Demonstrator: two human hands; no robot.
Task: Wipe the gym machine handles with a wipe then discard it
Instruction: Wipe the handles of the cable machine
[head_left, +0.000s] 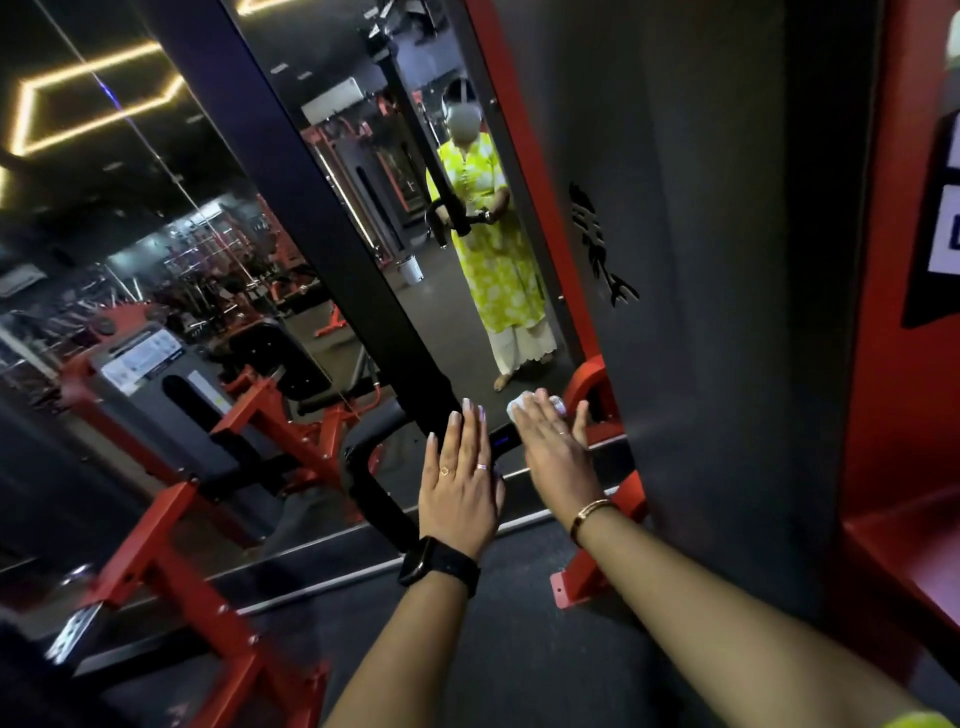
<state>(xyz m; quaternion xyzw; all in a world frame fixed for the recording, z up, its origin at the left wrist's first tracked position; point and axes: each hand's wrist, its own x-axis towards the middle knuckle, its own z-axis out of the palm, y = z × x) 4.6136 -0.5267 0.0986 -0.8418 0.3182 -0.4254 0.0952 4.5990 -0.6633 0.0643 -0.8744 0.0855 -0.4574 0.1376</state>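
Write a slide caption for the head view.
Left hand rests on the black handle; right hand covers a white wipe.

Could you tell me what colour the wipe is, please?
White; the wipe shows best in the head view, under the right hand.

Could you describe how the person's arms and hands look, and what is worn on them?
Both forearms are bare. The left hand has two rings and pale nails, with a black smartwatch on its wrist. The right hand has one thin ring and a gold bangle at its wrist.
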